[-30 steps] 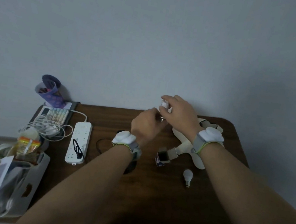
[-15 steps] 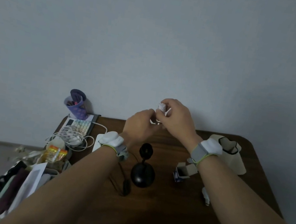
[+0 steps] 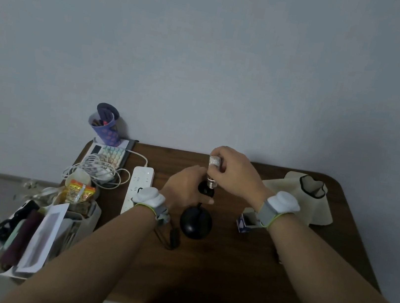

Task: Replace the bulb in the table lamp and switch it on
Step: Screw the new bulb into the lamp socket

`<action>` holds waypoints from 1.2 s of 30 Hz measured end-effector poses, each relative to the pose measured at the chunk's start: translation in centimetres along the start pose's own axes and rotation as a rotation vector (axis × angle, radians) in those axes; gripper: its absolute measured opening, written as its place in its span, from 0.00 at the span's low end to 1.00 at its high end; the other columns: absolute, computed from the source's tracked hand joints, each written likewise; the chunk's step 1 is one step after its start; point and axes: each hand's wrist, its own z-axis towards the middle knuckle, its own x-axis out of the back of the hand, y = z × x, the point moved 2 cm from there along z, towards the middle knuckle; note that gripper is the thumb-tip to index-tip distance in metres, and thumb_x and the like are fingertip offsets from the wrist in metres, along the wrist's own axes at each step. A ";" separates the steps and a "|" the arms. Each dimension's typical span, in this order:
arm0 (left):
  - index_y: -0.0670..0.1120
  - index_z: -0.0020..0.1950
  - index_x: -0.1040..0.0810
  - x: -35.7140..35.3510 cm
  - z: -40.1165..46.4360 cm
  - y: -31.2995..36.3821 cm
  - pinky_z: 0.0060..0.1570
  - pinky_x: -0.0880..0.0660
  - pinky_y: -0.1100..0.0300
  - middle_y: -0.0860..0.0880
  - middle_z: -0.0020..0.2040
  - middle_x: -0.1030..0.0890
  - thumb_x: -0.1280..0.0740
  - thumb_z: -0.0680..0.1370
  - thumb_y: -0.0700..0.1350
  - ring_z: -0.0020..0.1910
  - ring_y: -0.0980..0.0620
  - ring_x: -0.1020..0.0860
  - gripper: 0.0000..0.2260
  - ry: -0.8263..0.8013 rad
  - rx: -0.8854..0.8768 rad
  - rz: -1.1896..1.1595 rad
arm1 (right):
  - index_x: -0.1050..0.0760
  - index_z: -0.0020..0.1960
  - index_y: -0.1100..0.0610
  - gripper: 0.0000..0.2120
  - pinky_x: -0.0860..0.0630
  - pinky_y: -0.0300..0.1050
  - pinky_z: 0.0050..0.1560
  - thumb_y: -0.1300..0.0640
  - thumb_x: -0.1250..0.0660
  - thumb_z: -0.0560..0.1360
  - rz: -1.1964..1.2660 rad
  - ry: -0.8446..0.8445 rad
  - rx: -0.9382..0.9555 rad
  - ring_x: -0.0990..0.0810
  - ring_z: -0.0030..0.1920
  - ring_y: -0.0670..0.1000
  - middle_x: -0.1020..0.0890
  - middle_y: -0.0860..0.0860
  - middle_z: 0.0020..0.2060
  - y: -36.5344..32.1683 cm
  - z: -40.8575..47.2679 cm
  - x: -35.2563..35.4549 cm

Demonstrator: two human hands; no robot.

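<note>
A black table lamp stands mid-table on a round base (image 3: 195, 223), its shade taken off. My left hand (image 3: 184, 188) grips the lamp's black socket (image 3: 205, 190) from the left. My right hand (image 3: 235, 176) pinches a white bulb (image 3: 214, 162) upright, its metal screw base (image 3: 212, 183) right at the socket's mouth. The cream lampshade (image 3: 298, 199) lies on the table at the right. An open small bulb box (image 3: 245, 223) sits below my right wrist.
A white power strip (image 3: 138, 183) lies left of the lamp, and the lamp's black cord with its switch (image 3: 173, 238) trails in front of it. At the left edge are a keyboard (image 3: 108, 156), coiled white cables (image 3: 94, 172), a purple pen cup (image 3: 105, 125) and a cluttered white bin (image 3: 51, 233).
The view has tilted down, so the lamp base and table front show more. The bulb in my right hand has come down, with its screw base now at the socket held by my left hand.
</note>
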 end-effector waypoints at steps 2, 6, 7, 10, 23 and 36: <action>0.53 0.60 0.24 -0.4 0.0 -0.3 0.53 0.21 0.49 0.55 0.53 0.22 0.21 0.67 0.61 0.52 0.52 0.22 0.27 0.022 0.040 -0.014 | 0.25 0.56 0.44 0.12 0.34 0.35 0.38 0.46 0.35 0.73 0.000 -0.005 -0.006 0.24 0.41 0.37 0.24 0.37 0.40 0.1 0.0 0.0; 0.54 0.55 0.23 -0.6 -0.3 -0.5 0.51 0.20 0.51 0.57 0.51 0.19 0.20 0.67 0.60 0.51 0.54 0.19 0.22 0.079 0.123 -0.111 | 0.25 0.55 0.44 0.12 0.25 0.43 0.42 0.47 0.35 0.73 -0.001 -0.008 0.008 0.23 0.42 0.39 0.23 0.37 0.42 0.2 0.1 0.0; 0.53 0.55 0.22 -0.6 -0.3 -0.4 0.52 0.20 0.50 0.56 0.50 0.18 0.20 0.68 0.59 0.50 0.53 0.19 0.22 0.092 0.128 -0.130 | 0.25 0.55 0.44 0.12 0.24 0.44 0.43 0.47 0.34 0.73 -0.007 -0.013 0.016 0.23 0.43 0.39 0.23 0.38 0.43 0.2 0.1 -0.1; 0.50 0.54 0.22 -0.4 -0.1 0.2 0.52 0.20 0.46 0.53 0.49 0.17 0.20 0.69 0.57 0.49 0.51 0.18 0.20 0.128 0.127 -0.147 | 0.26 0.56 0.44 0.12 0.23 0.46 0.44 0.47 0.35 0.73 -0.038 -0.033 0.045 0.22 0.43 0.42 0.23 0.40 0.46 0.1 0.2 -0.1; 0.49 0.55 0.21 0.1 0.6 1.3 0.49 0.21 0.47 0.51 0.49 0.17 0.21 0.70 0.55 0.49 0.49 0.19 0.19 0.173 0.129 -0.136 | 0.23 0.67 0.50 0.18 0.28 0.43 0.49 0.53 0.34 0.78 -0.165 -0.126 0.099 0.25 0.48 0.45 0.19 0.45 0.58 0.0 0.7 0.5; 0.50 0.58 0.18 -0.8 1.1 0.9 0.53 0.20 0.49 0.52 0.52 0.15 0.20 0.70 0.55 0.53 0.50 0.18 0.20 0.170 0.196 -0.218 | 0.22 0.67 0.48 0.17 0.23 0.50 0.51 0.50 0.34 0.79 -0.397 -0.250 0.115 0.20 0.54 0.52 0.15 0.48 0.54 -1.1 1.9 2.4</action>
